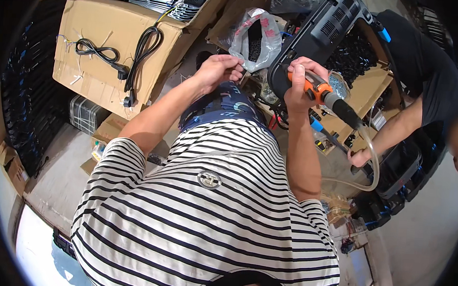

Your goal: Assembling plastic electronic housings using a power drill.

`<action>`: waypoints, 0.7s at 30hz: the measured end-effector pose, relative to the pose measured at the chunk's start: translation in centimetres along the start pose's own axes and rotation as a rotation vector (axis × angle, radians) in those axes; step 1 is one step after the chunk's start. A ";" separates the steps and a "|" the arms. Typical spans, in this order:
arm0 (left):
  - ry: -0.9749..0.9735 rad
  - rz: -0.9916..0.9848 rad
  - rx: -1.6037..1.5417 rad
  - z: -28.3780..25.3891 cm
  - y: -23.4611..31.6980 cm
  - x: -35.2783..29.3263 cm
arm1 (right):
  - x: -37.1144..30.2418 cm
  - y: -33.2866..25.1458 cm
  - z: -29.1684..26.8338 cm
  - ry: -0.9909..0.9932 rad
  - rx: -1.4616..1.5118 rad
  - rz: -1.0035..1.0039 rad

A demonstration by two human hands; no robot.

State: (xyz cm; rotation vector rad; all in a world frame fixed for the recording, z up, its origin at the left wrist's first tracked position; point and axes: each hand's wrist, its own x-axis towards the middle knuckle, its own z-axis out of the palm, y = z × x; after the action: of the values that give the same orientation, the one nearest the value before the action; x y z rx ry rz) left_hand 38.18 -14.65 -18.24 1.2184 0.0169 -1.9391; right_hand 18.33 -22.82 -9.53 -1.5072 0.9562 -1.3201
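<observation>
My right hand (304,87) is wrapped round an orange-and-black air screwdriver (322,91), which has a clear hose (375,169) running from its rear end. The tool lies close to the edge of a long black plastic housing (331,29) with a vented panel. My left hand (219,72) is closed in a pinch in front of my lap, its fingertips beside a clear plastic bag (265,39) with pink print. Whatever is between those fingertips is too small to make out. Small dark pieces, perhaps screws, show in the bag's mouth.
A cardboard box (98,22) at upper left carries black power cables (143,50). More dark parts (355,54) fill a carton behind the housing. On the right, another person's hand (360,157) reaches in near dark cases (401,172). Stacked black parts (24,96) line the left.
</observation>
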 end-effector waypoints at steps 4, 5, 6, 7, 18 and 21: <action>-0.106 -0.017 0.005 1.5 -0.1 -0.3 | -0.1 0.0 0.5 0.023 0.034 0.028; -0.130 -0.014 -0.008 1.8 -0.1 -0.4 | -0.1 -0.1 0.7 0.062 0.071 0.055; -0.154 -0.011 -0.020 2.0 -0.1 -0.6 | -0.1 0.1 0.7 0.056 0.072 0.056; -0.153 -0.009 -0.025 2.2 0.0 -0.9 | -0.1 0.2 0.7 0.057 0.088 0.058; -0.293 -0.001 -0.025 4.0 0.1 -0.4 | -0.3 -5.1 -0.8 0.080 0.181 -0.072; -0.315 -0.072 -0.052 6.2 0.8 -0.3 | 0.1 -7.0 -1.2 0.116 0.253 -0.097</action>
State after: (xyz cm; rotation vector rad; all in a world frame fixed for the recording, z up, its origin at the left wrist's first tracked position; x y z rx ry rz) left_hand 34.13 -17.47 -14.39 0.8787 -0.0523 -2.1599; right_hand 17.09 -20.96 -2.79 -1.3080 0.7625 -1.5502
